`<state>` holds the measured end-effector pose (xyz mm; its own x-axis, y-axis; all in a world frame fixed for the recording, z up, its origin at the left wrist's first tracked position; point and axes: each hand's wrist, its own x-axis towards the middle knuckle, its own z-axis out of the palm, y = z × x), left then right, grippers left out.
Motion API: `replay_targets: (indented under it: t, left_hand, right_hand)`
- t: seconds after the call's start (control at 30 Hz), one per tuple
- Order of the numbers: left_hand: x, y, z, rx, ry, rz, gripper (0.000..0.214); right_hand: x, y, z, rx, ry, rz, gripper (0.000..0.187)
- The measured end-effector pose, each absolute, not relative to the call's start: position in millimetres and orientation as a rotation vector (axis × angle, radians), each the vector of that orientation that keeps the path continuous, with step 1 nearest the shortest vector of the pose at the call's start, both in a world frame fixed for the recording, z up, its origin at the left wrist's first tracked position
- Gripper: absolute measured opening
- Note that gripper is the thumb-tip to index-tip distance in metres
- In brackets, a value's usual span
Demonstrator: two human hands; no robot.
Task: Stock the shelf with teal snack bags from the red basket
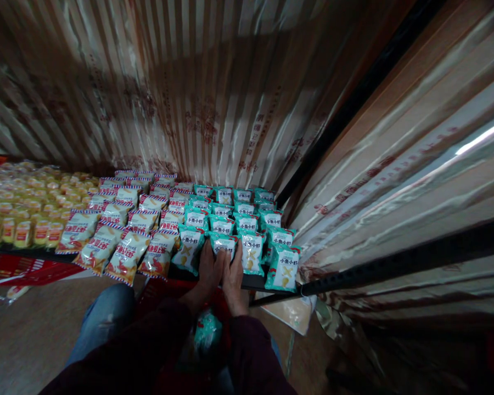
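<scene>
My left hand (209, 267) and my right hand (233, 272) come together at the front edge of a shelf, closed around the two sides of one green-and-white snack bag (223, 241). The thumbs lie side by side over its lower front. This bag stands upright in the front row, between a green snack bag (188, 248) on the left and another green bag (253, 253) on the right. Behind it, more green bags (222, 224) stand in rows. At the right corner, one green bag (283, 267) leans out a little over the shelf edge.
White-and-red snack bags (127, 255) fill rows to the left, then yellow packets (23, 231). Below me a red basket (148, 296) holds a green bag (208, 331). A black metal post (313, 153) and bar (395, 260) frame the shelf. Striped sheeting (214, 99) hangs behind.
</scene>
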<state>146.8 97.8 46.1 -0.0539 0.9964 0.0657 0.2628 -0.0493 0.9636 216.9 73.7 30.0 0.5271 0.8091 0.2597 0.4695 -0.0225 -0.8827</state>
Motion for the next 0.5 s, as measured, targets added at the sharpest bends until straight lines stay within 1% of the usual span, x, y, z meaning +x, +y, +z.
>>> replay_targets:
  t: [0.13, 0.33, 0.5]
  left_hand:
    - [144.9, 110.0, 47.6, 1.251, 1.467, 1.087, 0.061]
    - [148.0, 134.2, 60.2, 1.203, 1.374, 1.122, 0.049]
    - [153.5, 145.9, 72.5, 1.150, 1.317, 1.122, 0.060]
  right_hand:
    - [214.8, 77.1, 26.6, -1.677, -1.074, 0.324, 0.068]
    - [214.5, 79.5, 20.6, -1.687, -1.065, 0.262, 0.065]
    - [216.0, 80.6, 21.4, -1.703, -1.045, 0.298, 0.065]
